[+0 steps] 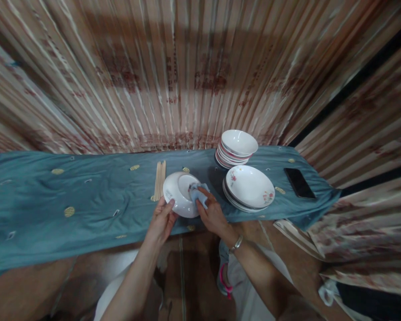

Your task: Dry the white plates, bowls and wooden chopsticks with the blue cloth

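A white plate [178, 196] is held up over the table's front edge, its underside with the foot ring turned toward me. My left hand [162, 219] grips its lower left rim, thumb on the underside and fingers behind. In my right hand [213, 214] is a light blue cloth [198, 194], pressed against the right part of the plate's underside. Just behind the plate, to its left, lies a bundle of wooden chopsticks [159, 178]. Right of my right hand stands a stack of plates [249, 186], the top one white with red flowers.
A stack of bowls [238, 145] stands behind the plates. A black phone [299, 183] lies at the table's right end. The narrow table wears a teal cloth [96, 196]; a patterned curtain [187, 76] hangs close behind it.
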A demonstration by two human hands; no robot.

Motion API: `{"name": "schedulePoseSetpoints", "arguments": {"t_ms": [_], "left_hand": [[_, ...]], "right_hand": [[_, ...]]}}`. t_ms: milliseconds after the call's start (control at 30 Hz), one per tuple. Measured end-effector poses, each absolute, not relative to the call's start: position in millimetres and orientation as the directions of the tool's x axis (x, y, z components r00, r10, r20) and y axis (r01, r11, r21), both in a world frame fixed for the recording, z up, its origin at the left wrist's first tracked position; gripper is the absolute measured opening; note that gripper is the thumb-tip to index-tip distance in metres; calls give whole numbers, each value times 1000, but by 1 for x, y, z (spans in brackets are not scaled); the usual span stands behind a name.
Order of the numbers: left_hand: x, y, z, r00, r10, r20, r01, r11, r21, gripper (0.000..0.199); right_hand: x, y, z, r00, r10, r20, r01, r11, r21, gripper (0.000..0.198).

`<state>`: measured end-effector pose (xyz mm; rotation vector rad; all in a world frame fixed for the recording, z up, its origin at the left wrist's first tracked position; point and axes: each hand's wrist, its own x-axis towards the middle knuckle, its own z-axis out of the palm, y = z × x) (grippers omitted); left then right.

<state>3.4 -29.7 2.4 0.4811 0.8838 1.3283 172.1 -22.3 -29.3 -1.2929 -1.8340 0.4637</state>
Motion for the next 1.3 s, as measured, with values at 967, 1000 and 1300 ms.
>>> {"name": "schedulePoseSetpoints", "arguments": {"t_ms": [967,1000,1300], "left_hand": [[10,-42,13,86,967,-238,-537,246,807,42],[9,-42,12,85,968,-236,-540,244,805,42],[9,-40,8,70,969,-239,-557,236,796,44]], "right_hand": [[149,17,-4,-187,828,529,555,534,-638,43],[151,18,-6,-171,824,540,546,536,-644,42],[164,18,-30,-46,873,486,538,431,-724,43]]}}
